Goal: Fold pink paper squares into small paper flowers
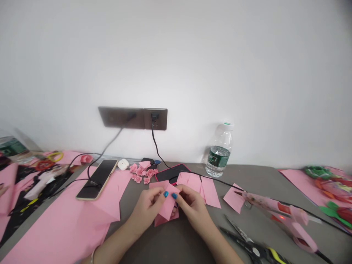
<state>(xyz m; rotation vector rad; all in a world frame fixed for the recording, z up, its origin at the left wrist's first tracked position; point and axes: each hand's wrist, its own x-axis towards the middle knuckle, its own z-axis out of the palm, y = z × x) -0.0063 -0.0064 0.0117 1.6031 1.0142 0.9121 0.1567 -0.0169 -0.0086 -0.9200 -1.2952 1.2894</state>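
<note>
Both my hands meet over the grey table (170,242) on a small piece of pink paper (167,209). My left hand (148,209) pinches its left side, thumb with blue nail on top. From the right, my right hand (192,205) grips the same piece with curled fingers. The paper looks partly folded. More pink paper squares (205,189) lie just behind my hands.
Several small pink paper flowers (143,172), a phone (97,179) on a large pink sheet (68,223), a black tablet (172,173), a water bottle (220,150), a pink glue gun (286,214), scissors (247,244), earbuds case (123,164), wall sockets with cables (133,118).
</note>
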